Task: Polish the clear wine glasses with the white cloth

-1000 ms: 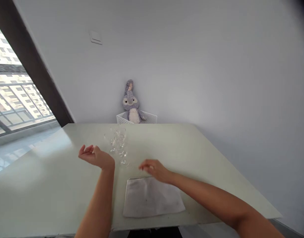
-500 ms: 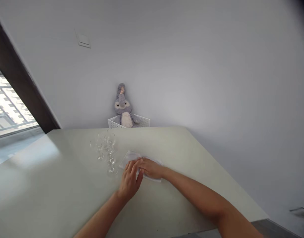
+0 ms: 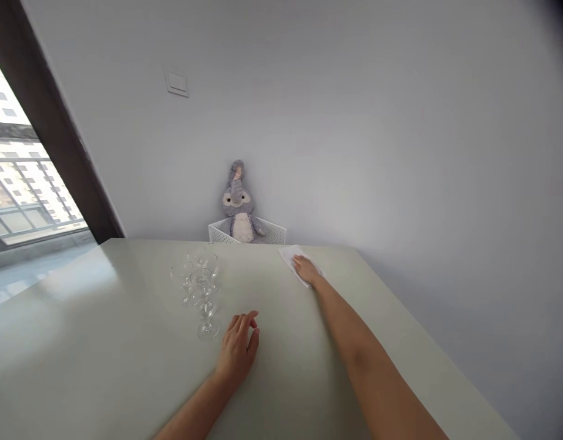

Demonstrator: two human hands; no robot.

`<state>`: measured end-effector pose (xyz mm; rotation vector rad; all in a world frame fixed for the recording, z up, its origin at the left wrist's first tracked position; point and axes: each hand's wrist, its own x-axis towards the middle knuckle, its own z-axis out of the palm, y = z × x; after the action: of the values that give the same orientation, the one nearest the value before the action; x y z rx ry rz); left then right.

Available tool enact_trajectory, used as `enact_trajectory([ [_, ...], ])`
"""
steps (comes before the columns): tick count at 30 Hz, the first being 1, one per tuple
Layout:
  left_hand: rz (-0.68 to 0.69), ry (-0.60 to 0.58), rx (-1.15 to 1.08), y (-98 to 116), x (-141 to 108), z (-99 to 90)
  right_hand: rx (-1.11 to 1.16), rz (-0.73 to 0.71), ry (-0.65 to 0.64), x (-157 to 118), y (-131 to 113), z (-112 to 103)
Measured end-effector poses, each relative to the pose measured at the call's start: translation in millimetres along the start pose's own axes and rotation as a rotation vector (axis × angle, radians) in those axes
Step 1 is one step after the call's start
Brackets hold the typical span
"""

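Note:
My right hand (image 3: 307, 271) lies flat on a white cloth (image 3: 289, 252), pressing it to the tabletop near the far right corner. The cloth is spread out, and part of it is hidden under the palm. Closer to me, my left hand (image 3: 238, 347) is over the table with its fingers loosely bent and apart, holding nothing. Just left of it stands a cluster of several clear stemmed glasses (image 3: 202, 287). The nearest glass has its round foot (image 3: 208, 329) a short way from my left fingers, not touching them.
The pale table (image 3: 125, 342) reaches back towards a grey wall. Behind its far edge, a white perforated basket (image 3: 274, 232) holds a grey plush toy (image 3: 239, 205). A light switch (image 3: 177, 82) is on the wall. On the left is a dark frame (image 3: 61, 122) beside a railing outside.
My right hand has slid the cloth away from me and to the right, apart from my left hand. The left hand stays near the glasses. The view has shifted slightly.

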<state>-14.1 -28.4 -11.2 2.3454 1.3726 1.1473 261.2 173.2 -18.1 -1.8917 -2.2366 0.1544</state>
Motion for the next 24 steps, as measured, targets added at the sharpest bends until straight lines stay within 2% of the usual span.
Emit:
enact_trajectory([
  [3,-0.015,0.002,-0.01,-1,0,2.0,-0.049,0.16,0.021,-15,52,-11],
  [7,-0.068,0.034,-0.012,-3,0,2.9,-0.105,0.352,0.036,-58,117,-26],
  [10,-0.16,0.072,-0.026,-5,0,3.2,-0.138,0.472,0.04,-96,150,-35],
  [12,-0.241,0.089,-0.051,-8,0,4.0,-0.157,0.525,0.051,-120,161,-36],
  [15,-0.323,0.103,-0.109,-11,1,6.3,-0.185,0.568,0.079,-147,160,-33],
  [18,-0.375,0.097,-0.169,-12,3,8.5,-0.208,0.578,0.099,-163,144,-27],
  [21,-0.438,0.103,-0.227,-9,5,9.3,-0.221,0.536,0.098,-167,117,-21],
  [24,-0.453,0.145,-0.274,-7,7,8.3,-0.222,0.445,0.088,-162,79,-13],
])
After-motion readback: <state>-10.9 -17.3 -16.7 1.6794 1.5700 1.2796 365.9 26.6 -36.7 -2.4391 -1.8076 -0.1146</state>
